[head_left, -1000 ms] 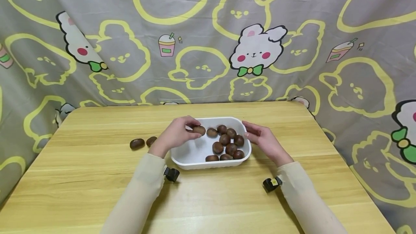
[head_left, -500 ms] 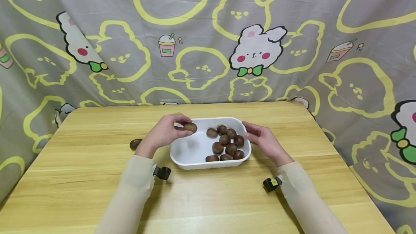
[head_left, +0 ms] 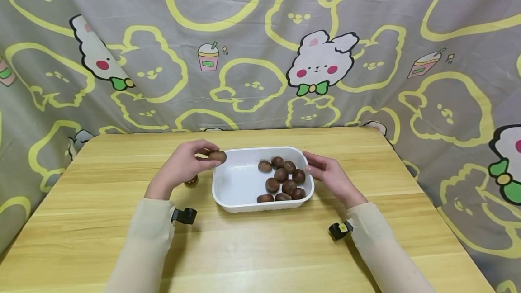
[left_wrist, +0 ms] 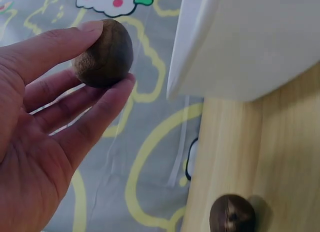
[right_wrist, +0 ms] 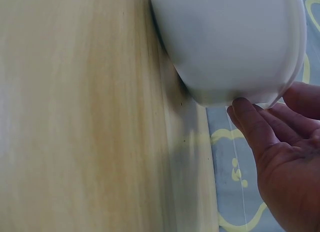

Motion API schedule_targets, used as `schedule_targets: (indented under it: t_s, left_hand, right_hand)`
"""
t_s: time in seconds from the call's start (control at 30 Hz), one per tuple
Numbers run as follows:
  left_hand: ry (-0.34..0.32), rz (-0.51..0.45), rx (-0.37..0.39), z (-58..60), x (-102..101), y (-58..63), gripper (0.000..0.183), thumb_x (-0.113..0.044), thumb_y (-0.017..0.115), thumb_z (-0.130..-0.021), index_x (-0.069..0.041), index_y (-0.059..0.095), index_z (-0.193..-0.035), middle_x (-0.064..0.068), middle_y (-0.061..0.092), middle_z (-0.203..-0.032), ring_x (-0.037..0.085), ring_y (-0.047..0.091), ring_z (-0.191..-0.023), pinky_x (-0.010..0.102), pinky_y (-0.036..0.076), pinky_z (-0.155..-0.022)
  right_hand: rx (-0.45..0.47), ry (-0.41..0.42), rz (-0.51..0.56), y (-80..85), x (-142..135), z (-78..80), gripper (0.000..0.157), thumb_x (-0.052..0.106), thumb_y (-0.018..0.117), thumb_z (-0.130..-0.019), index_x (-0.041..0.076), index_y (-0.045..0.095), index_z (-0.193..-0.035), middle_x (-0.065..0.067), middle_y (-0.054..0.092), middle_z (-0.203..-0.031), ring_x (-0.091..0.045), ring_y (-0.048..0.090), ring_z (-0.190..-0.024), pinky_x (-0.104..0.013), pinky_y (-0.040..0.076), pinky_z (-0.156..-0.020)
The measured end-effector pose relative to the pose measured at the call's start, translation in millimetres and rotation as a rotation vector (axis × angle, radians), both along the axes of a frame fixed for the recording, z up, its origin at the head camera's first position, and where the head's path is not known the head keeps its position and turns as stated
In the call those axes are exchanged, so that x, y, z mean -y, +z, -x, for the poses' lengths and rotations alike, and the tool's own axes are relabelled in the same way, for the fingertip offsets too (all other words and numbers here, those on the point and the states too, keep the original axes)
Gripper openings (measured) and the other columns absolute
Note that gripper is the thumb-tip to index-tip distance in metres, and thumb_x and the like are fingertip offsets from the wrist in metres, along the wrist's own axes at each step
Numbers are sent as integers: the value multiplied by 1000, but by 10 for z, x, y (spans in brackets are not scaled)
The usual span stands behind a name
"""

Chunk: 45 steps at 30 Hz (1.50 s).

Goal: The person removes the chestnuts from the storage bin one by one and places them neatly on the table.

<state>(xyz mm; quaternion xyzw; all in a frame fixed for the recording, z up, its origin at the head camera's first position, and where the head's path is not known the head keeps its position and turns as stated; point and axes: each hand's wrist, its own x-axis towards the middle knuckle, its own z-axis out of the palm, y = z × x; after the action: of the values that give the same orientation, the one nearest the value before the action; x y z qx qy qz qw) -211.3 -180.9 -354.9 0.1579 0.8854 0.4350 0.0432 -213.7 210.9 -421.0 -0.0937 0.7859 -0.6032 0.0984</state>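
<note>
My left hand [head_left: 181, 162] pinches a brown chestnut [head_left: 218, 156] between thumb and fingertips, just off the left end of a white plastic tray [head_left: 244, 206]. In the left wrist view this chestnut [left_wrist: 107, 54] is held up beside the tray's wall [left_wrist: 240, 67]. Several glossy dark chestnuts [head_left: 281, 175] lie in the tray's right half. My right hand [head_left: 331, 176] holds the tray's right end, thumb at the rim and fingers against the outer wall [right_wrist: 230, 52]. Another chestnut [head_left: 191, 181] sits on the table below my left hand, partly hidden by it.
The tray stands on a light wooden table [head_left: 260, 248]. Behind the table's far edge hangs a grey curtain [head_left: 252, 49] with yellow cartoon outlines. Black wrist cameras [head_left: 185, 215] are strapped at both cuffs.
My left hand has moved left with the chestnut, from above the tray's inside to beyond its left rim. The right hand and the tray have stayed in place.
</note>
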Motion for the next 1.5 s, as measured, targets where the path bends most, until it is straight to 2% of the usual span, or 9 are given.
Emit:
schedule_targets:
  t_s: [0.17, 0.33, 0.53, 0.7, 1.07, 1.17, 1.37, 1.5]
  left_hand:
    - [33, -5, -31, -22, 128, -40, 38, -23, 78, -87, -5, 66, -118, 11, 64, -115, 27, 62, -105, 39, 54, -86]
    - [76, 19, -49, -76, 298, -62, 41, -24, 77, -88, -3, 65, -121, 14, 64, -117, 30, 62, -107, 41, 54, -86]
    - [132, 41, -39, -147, 473, -65, 43, -25, 76, -89, -4, 63, -124, 15, 63, -119, 33, 63, -107, 44, 54, -85]
    - [175, 48, -24, -200, 605, -66, 47, -33, 75, -89, -5, 63, -125, 14, 62, -120, 34, 60, -110, 45, 54, -84]
    - [273, 95, -10, -376, 990, -142, 54, -44, 72, -89, -5, 61, -125, 16, 61, -120, 38, 54, -114, 49, 46, -86]
    - [292, 119, -11, -425, 1081, -166, 56, -44, 72, -89, -4, 61, -126, 18, 61, -121, 39, 53, -115, 48, 46, -84]
    - [321, 148, -5, -485, 1199, -224, 56, -44, 73, -89, -3, 62, -124, 20, 61, -120, 39, 54, -113, 36, 48, -78]
    - [324, 165, 5, -510, 1274, -282, 55, -42, 73, -89, -1, 62, -124, 22, 62, -119, 40, 54, -112, 40, 47, -80]
  right_hand:
    - [2, -1, -4, -7, 3, 3, 49, 5, 57, -99, 1, 43, -146, -24, 48, -141, -35, 46, -130, -32, 47, -96]
    - [2, -1, -5, -3, 9, 6, 49, 7, 57, -99, 2, 43, -146, -23, 48, -142, -34, 47, -130, -33, 47, -96]
    - [-7, -7, -2, -3, -8, -6, 49, 5, 57, -99, 1, 43, -146, -24, 48, -140, -35, 47, -129, -32, 49, -93]
    - [-1, -18, 2, -2, -30, -16, 50, 5, 58, -98, 1, 44, -146, -24, 49, -141, -34, 48, -128, -29, 50, -90]
    - [-2, -5, -1, -2, 7, 4, 49, 6, 58, -99, 2, 44, -146, -23, 49, -141, -34, 47, -128, -30, 50, -91]
    - [-5, -4, -4, 7, 26, 6, 49, 6, 58, -99, 1, 44, -146, -23, 49, -141, -34, 47, -128, -31, 49, -92]
    - [-3, 1, -15, 7, 18, 3, 50, 7, 58, -99, 1, 42, -147, -24, 48, -142, -35, 46, -129, -31, 49, -93]
    - [8, 1, -22, 0, -4, 3, 50, 8, 58, -99, 3, 43, -147, -23, 48, -142, -33, 47, -129, -31, 49, -93]
